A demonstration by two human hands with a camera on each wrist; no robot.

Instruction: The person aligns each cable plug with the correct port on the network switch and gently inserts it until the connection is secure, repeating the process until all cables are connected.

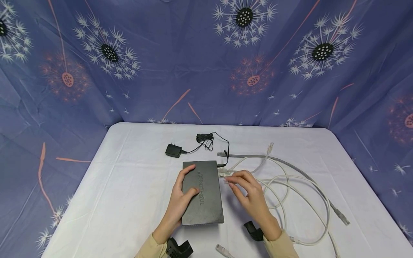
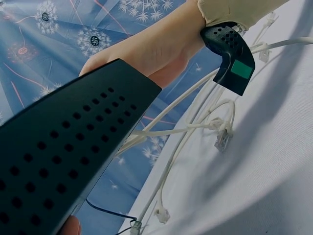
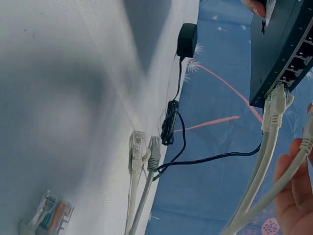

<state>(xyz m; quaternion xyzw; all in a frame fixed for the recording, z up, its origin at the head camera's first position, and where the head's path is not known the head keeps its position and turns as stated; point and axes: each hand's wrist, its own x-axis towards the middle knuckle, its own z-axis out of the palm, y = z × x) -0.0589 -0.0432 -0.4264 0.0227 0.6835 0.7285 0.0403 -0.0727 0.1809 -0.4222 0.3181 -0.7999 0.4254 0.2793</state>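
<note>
Currently the person's left hand (image 1: 175,201) grips the dark TP-LINK box (image 1: 206,200) by its left side, over the middle of the white table (image 1: 106,200). Just right of it, the right hand (image 1: 252,196) pinches a pale network cable (image 3: 292,172) at its plug, which the fingertips (image 1: 229,178) partly hide. Another plug (image 1: 221,249) trails out of view nearby. Blue dandelion-print cloth (image 1: 167,43) hangs beyond the far edge.

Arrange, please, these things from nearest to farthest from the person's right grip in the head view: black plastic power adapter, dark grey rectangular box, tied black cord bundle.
1. Dark grey box: just left of the right grip.
2. Black cord bundle: beyond the box.
3. Black power adapter: farthest left.
</note>
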